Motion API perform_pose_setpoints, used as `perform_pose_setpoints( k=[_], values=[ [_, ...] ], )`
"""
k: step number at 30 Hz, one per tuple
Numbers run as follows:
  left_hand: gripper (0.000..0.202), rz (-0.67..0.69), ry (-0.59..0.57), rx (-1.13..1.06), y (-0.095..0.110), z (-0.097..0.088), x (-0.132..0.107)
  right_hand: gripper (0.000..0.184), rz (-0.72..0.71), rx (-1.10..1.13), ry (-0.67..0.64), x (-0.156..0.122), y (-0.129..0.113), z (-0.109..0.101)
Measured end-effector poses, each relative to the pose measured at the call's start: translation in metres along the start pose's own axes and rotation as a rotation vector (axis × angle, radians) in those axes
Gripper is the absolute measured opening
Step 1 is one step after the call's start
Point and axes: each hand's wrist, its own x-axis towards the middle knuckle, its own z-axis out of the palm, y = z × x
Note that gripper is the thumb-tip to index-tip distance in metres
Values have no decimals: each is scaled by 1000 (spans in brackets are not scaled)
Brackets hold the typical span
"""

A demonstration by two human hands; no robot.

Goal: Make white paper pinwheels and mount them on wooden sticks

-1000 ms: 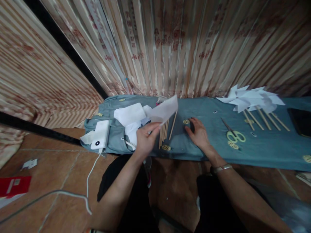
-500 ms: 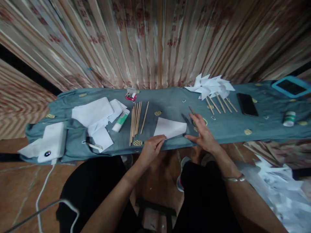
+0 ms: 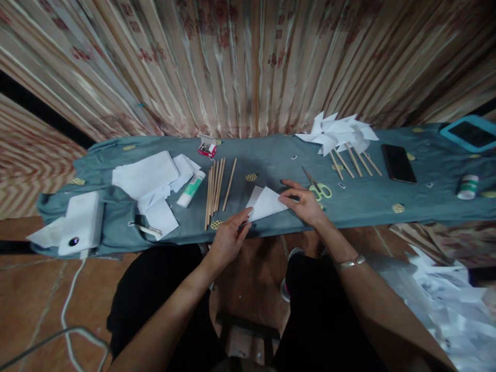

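Observation:
A white sheet of paper (image 3: 264,203) lies folded over on the blue cloth-covered bench (image 3: 271,160) in front of me. My left hand (image 3: 228,235) presses its near left corner with the fingertips. My right hand (image 3: 304,201) pinches the right corner of the sheet, which is bent over the rest. Several wooden sticks (image 3: 217,188) lie just left of the paper. Green-handled scissors (image 3: 318,188) rest right behind my right hand.
A glue tube (image 3: 190,189), a stack of white sheets (image 3: 145,173), a small red box (image 3: 207,148) and a white power bank (image 3: 80,222) lie left. Finished paper pinwheels (image 3: 338,135), a black phone (image 3: 398,163), a tablet (image 3: 467,133) and a small jar (image 3: 467,186) lie right. Curtains hang behind.
My left hand carried the sheet from above the sticks down onto the cloth. My right hand then took its right corner and folded it over. The view swung right.

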Motion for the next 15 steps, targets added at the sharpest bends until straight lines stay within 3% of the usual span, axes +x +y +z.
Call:
perform_pose_setpoints(
  k=[5,9,11,15],
  values=[
    [32,34,-11,97,-3,-7,-2,11,19,-99,44,9,6,17],
    [31,128,39,248,6,-11,-3,12,-16,-164,85,8,6,22],
    [32,201,23,331,16,-7,-3,12,-21,-183,108,8,5,23],
    [38,296,-117,415,36,15,-1,12,-9,-213,143,9,1,25]
  ],
)
